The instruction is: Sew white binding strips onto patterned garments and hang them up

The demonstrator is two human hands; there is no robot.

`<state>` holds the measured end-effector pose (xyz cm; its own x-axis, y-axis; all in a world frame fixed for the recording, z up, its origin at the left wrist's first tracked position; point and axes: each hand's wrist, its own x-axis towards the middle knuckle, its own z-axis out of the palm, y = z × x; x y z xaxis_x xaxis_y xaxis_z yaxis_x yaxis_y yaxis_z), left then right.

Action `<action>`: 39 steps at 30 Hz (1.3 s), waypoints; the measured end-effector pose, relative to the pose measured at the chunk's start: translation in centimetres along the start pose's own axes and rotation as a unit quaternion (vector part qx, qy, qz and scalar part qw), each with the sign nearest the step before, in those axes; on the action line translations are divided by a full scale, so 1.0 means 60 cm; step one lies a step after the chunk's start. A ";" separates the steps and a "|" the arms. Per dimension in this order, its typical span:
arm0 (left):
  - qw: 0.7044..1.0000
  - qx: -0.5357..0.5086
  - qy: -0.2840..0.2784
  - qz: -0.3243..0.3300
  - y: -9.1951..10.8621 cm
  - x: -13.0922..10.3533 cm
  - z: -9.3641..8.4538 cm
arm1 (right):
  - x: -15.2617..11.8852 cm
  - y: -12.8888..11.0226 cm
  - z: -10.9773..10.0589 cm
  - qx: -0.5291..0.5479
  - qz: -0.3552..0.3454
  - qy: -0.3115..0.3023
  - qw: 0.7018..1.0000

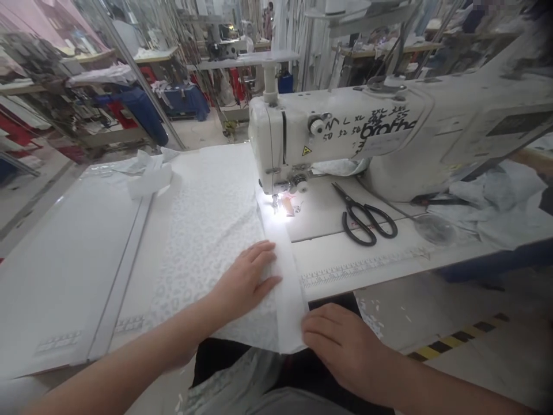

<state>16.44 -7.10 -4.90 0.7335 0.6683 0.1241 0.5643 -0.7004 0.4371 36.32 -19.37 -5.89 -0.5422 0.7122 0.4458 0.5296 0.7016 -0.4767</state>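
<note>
A pale patterned cloth lies over the table, with a plain white strip along its right edge. The strip runs up under the lit needle of a white sewing machine. My left hand rests on the cloth beside the strip, its fingers spread a little and pressing down. Near the table's front edge, my right hand has its fingers curled together at the strip's lower right edge, pinching it.
Black-handled scissors lie right of the needle, above a printed ruler. Crumpled cloth sits at the far right. White folded pieces lie at the left. Other sewing tables stand behind.
</note>
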 end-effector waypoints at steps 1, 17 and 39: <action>1.000 0.009 -0.001 0.008 -0.008 0.005 0.000 | 0.005 0.007 0.001 -0.004 0.000 -0.003 1.000; 0.999 -0.048 -0.003 0.022 -0.010 0.031 -0.007 | 0.108 0.119 0.001 -0.116 -0.057 0.025 0.991; 0.995 0.010 -0.006 0.098 -0.132 0.141 -0.041 | 0.189 0.238 -0.012 -0.169 -0.002 0.029 0.985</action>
<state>17.25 4.73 -5.10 0.8345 0.5158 0.1939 0.4175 -0.8215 0.3883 38.21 -1.26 -7.09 -0.5126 0.7024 0.4939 0.7198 0.6651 -0.1989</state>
